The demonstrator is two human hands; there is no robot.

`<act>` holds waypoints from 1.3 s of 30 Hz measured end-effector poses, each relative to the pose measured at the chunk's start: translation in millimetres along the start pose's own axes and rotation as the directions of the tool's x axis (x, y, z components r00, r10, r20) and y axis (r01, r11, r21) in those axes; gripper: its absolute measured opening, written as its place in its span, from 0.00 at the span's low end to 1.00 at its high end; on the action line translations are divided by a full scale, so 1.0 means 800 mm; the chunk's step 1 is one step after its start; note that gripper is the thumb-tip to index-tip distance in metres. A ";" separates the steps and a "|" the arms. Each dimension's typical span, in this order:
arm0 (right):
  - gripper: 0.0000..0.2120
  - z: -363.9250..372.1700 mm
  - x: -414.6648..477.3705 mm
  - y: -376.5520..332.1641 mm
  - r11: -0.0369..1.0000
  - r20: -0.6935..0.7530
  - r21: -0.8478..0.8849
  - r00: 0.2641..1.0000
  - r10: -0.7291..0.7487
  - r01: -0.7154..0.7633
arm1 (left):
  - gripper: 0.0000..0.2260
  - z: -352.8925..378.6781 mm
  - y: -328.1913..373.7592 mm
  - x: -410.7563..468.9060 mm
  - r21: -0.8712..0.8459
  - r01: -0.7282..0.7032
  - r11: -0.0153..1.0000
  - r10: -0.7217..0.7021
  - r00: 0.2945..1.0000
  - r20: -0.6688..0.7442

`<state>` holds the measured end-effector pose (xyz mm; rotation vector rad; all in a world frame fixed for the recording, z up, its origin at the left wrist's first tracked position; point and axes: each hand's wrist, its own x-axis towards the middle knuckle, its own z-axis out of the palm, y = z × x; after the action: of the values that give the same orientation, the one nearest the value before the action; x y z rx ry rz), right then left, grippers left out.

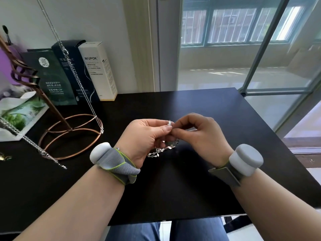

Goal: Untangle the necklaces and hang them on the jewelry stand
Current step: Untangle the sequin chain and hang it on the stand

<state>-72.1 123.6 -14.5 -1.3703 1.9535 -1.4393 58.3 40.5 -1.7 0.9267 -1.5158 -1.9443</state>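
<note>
Left hand (144,136) and right hand (202,134), pinch-grip on silver necklace (169,147); copper stand (52,104) leftward.

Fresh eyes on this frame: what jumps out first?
Dead centre, the left hand and right hand pinch a silver necklace of diamond-shaped links between fingertips, its slack bunched below them over the black table. At left stands a copper jewelry stand, with a silver chain hanging down to its ringed base. A second chain runs in from the left edge onto the table.
</note>
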 end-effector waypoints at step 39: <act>0.05 0.000 0.018 -0.005 0.601 0.279 0.731 0.945 0.169 -0.323 | 0.05 -0.018 0.000 -0.002 0.364 -0.029 0.931 0.005 0.998 0.068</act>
<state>-77.1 111.4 -7.0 -0.7424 1.0878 -1.6414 70.7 32.6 -3.4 1.0015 -1.9622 -1.7243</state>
